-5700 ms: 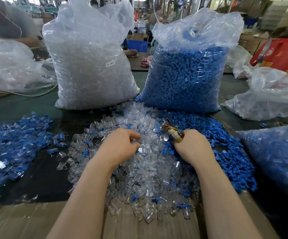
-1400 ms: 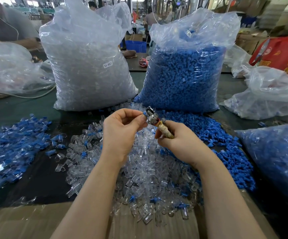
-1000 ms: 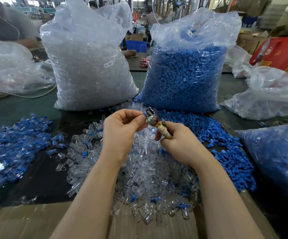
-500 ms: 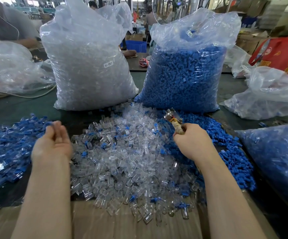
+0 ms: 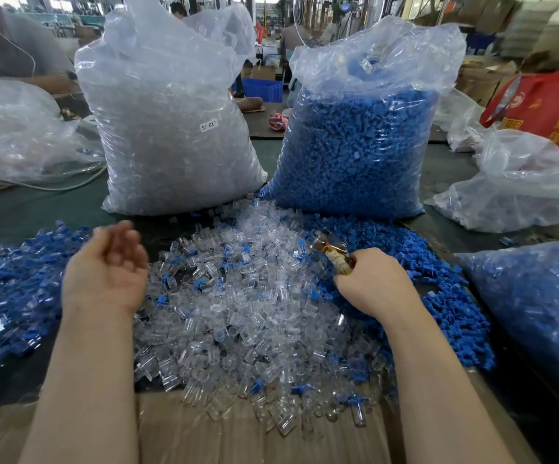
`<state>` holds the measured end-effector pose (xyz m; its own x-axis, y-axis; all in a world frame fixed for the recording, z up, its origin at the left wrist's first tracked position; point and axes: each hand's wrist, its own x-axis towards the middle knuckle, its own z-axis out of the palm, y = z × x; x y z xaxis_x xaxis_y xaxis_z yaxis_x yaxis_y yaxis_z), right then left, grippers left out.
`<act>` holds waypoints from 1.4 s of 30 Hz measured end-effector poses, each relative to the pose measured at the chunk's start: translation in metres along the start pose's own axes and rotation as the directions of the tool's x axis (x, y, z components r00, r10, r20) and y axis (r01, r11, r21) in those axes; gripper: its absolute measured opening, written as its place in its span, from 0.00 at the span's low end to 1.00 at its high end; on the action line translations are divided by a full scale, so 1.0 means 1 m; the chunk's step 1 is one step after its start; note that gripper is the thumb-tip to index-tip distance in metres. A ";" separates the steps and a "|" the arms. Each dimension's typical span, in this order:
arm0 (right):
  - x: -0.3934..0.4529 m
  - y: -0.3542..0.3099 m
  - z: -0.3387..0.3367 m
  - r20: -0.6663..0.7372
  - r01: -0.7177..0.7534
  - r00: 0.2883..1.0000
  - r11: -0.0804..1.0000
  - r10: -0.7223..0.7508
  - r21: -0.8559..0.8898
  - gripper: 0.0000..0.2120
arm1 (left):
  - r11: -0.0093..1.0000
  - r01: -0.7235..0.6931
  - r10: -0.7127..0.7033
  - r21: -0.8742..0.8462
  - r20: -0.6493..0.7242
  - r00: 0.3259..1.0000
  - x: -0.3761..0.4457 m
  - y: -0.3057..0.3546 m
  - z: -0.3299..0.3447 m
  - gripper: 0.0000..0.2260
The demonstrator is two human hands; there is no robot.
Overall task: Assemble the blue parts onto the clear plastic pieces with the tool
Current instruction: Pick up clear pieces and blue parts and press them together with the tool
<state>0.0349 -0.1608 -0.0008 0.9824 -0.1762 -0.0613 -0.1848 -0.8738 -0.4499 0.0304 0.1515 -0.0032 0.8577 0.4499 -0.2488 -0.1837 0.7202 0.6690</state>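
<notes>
tool: in the right hand, long axis runs up and to the left, metal tip end pointing away from the person, over the far right edge of the clear pile
right hand: fist curled round the tool handle, sits where clear & blue piles meet
left hand: palm up, fingers loosely spread, blurry, holding nothing, hovering btwn finished pile and clear pile
clear plastic pieces: 1 big loose heap mid-table, way too many to count, few blue bits mixed in
blue parts: 1 loose heap on the right of the clear one
assembled pile: 1, on the left
bags: 2 big upright ones at back, clear bag left, blue bag right
</notes>
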 end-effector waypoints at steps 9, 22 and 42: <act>-0.001 -0.002 0.007 -0.004 0.005 1.000 0.991 -0.006 -0.137 0.06 | 0.102 -0.394 -0.169 0.913 0.407 0.898 -0.039 -0.056 0.047 0.03; 0.000 -0.004 0.004 -0.075 -0.032 0.997 0.995 0.026 -0.090 0.07 | -0.289 -0.447 -0.128 0.847 0.429 0.894 -0.047 -0.076 0.057 0.02; -0.014 -0.026 -0.008 -0.246 0.296 0.954 0.650 -0.170 0.700 0.09 | 0.672 -0.212 -0.206 0.709 0.455 0.866 -0.072 -0.074 0.080 0.04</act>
<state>0.0256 -0.1395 0.0191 0.9626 -0.1315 0.2368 0.1884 -0.3033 -0.9341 0.0211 0.0234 0.0215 0.9994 0.0009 -0.0352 0.0352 0.0139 0.9993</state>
